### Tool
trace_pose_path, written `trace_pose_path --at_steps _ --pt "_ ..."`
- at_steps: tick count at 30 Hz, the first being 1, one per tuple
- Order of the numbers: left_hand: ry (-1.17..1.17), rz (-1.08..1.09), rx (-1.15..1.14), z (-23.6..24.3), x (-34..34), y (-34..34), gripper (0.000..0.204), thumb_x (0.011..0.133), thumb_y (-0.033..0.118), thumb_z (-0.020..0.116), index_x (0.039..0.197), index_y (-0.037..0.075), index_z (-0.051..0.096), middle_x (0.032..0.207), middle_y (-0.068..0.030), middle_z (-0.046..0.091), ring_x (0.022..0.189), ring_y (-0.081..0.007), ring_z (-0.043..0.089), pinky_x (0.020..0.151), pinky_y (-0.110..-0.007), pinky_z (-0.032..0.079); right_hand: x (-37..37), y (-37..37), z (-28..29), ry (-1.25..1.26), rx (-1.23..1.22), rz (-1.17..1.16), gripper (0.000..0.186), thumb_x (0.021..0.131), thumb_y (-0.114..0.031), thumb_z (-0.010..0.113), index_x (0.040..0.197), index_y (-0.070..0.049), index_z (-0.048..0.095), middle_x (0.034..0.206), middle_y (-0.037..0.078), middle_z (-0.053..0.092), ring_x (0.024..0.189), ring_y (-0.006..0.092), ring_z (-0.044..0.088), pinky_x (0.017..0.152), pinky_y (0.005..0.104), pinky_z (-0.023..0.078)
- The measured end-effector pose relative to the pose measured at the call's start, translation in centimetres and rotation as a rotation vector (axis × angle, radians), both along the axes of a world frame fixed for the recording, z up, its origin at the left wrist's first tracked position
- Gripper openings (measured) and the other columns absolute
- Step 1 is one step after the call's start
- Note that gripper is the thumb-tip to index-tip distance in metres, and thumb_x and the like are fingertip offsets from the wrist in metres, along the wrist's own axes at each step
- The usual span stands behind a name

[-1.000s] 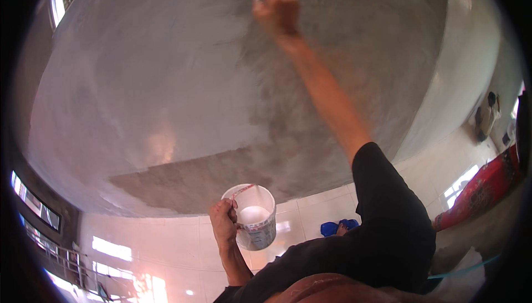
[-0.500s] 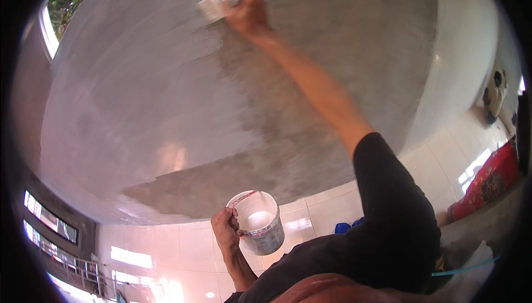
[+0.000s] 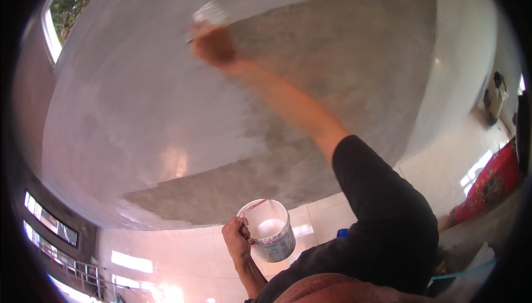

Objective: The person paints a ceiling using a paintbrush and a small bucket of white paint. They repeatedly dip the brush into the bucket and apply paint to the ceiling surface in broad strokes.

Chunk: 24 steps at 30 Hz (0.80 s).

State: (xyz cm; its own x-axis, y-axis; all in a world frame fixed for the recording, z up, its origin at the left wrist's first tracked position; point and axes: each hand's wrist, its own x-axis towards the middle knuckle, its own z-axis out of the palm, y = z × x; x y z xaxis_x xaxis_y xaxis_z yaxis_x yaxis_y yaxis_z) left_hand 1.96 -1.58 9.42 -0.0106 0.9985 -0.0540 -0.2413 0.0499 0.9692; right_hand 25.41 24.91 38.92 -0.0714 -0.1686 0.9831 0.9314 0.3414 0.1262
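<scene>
Up on the grey plastered wall (image 3: 133,81), my right hand (image 3: 213,42) grips a pale, wide brush (image 3: 209,12), both smeared by motion. The brush is at the wall, near the upper border between a lighter grey area and a darker, mottled one. Low in the view, my left hand (image 3: 236,235), fingers curled closed, holds a white bucket (image 3: 280,246) by its rim or handle; a white liquid (image 3: 270,227) is inside it.
Glossy tiled floor (image 3: 160,247) runs along the wall's foot. A blue object (image 3: 342,232) shows by my dark-clothed leg. Far right, another person (image 3: 495,98) is low by a wall; red patterned fabric (image 3: 487,184) is nearer. A railing (image 3: 83,275) and windows (image 3: 50,217) are at left.
My right hand has moved left and downward across the wall with the brush. My left hand and the bucket have shifted a little right in the picture.
</scene>
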Motion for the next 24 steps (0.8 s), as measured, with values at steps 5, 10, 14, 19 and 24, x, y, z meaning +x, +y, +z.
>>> trace_pose_path --at_steps 5,10,14,19,24 --pt "0.073 -0.007 0.002 0.8 0.4 -0.2 0.024 0.087 0.016 0.053 0.066 0.004 0.054 0.048 0.0057 0.037 0.038 -0.0029 0.027 0.035 -0.021 0.017 -3.7 -1.3 1.6 0.025 -0.077 0.438 0.014 0.073 -0.011 0.063 0.082 -0.002 0.067 0.06 0.013 0.06 0.048 0.0265 0.058 0.044 0.0381 0.046" --pt "0.115 0.113 0.077 0.7 0.7 -1.0 0.024 0.084 0.017 0.053 0.063 0.005 0.054 0.048 0.0061 0.036 0.038 -0.0027 0.026 0.036 -0.021 0.017 7.9 -3.5 2.6 0.282 -0.086 0.48 0.019 0.077 -0.024 0.069 0.079 -0.005 0.072 0.06 0.016 0.063 0.051 0.0252 0.063 0.048 0.0344 0.049" --pt "0.093 0.194 0.081 1.1 1.4 -1.5 0.025 0.082 0.018 0.053 0.061 0.006 0.052 0.047 0.0058 0.035 0.038 -0.0029 0.025 0.036 -0.021 0.017 22.6 -7.0 1.9 0.405 -0.007 0.292 0.012 0.075 -0.019 0.069 0.076 -0.007 0.072 0.064 0.011 0.067 0.057 0.0199 0.066 0.053 0.0324 0.05" --pt "0.054 0.219 0.116 0.9 1.9 -1.4 0.024 0.082 0.018 0.054 0.062 0.006 0.051 0.047 0.006 0.033 0.037 -0.0027 0.024 0.036 -0.021 0.016 38.2 -14.4 0.8 0.518 0.052 0.038 0.014 0.075 -0.022 0.072 0.079 -0.008 0.073 0.068 0.009 0.068 0.06 0.0169 0.065 0.055 0.0304 0.049" --pt "0.05 0.248 0.095 1.2 2.5 -2.0 0.025 0.083 0.016 0.052 0.061 0.006 0.05 0.046 0.0062 0.032 0.037 -0.0027 0.022 0.034 -0.021 0.015 38.2 -15.8 1.1 0.432 0.092 -0.259 0.015 0.075 -0.02 0.067 0.085 -0.009 0.069 0.065 0.013 0.065 0.059 0.0299 0.063 0.054 0.04 0.049"
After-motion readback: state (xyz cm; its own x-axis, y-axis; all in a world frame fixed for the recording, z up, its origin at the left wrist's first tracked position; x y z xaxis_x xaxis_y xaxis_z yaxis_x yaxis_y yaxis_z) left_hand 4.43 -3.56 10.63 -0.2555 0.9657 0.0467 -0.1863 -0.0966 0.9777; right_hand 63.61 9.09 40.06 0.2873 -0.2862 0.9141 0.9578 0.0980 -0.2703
